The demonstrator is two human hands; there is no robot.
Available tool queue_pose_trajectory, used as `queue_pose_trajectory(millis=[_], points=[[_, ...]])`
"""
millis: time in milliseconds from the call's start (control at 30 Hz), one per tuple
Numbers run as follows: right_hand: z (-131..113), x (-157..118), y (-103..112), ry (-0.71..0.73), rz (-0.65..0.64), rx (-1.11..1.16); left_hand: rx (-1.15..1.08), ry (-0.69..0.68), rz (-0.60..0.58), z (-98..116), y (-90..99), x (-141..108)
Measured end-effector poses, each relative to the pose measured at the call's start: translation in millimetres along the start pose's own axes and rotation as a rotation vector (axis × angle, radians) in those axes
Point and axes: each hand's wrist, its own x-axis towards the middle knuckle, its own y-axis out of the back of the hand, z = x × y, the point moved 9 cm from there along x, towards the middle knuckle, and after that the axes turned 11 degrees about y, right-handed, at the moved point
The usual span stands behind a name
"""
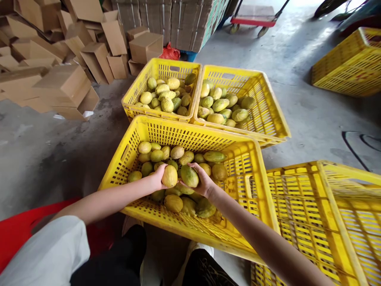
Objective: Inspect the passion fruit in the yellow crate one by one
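Over the nearest yellow plastic crate (pixel 190 129), my left hand (pixel 158 177) is closed on a yellow oval fruit (pixel 170 176). Just to the right, my right hand (pixel 204 180) grips a greener oval fruit (pixel 189 176), its fingers curled round the far and right side. The two held fruits are close together but apart. Below and around my hands lie several more yellow-green oval fruits (pixel 173 203) in the crate, some smooth and some ribbed; I cannot tell their exact kind. My hands hide part of the pile.
Behind stand a left crate (pixel 126 102) and a right crate (pixel 275 115), both holding similar fruits. Slatted yellow crates (pixel 323 198) are at the near right, another crate (pixel 342 67) farther off. Cardboard boxes (pixel 64 85) crowd the left; a red-edged trolley (pixel 253 20) stands behind.
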Motion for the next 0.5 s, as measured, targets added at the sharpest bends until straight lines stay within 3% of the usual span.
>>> queue_pose_trajectory(millis=[133,267,400,500], points=[[1,0,-1,-0.012,-0.026,0.014,-0.052,0.023,-0.044,0,1.5,7],[4,3,-3,-0.004,-0.053,0.052,0.034,-0.083,-0.027,7,-0.3,-1],[2,11,6,0.041,-0.022,-0.007,0.039,-0.148,0.009,11,0.7,-6],[-2,12,11,0.067,0.032,-0.026,0.026,-0.129,0.023,13,8.6,6]])
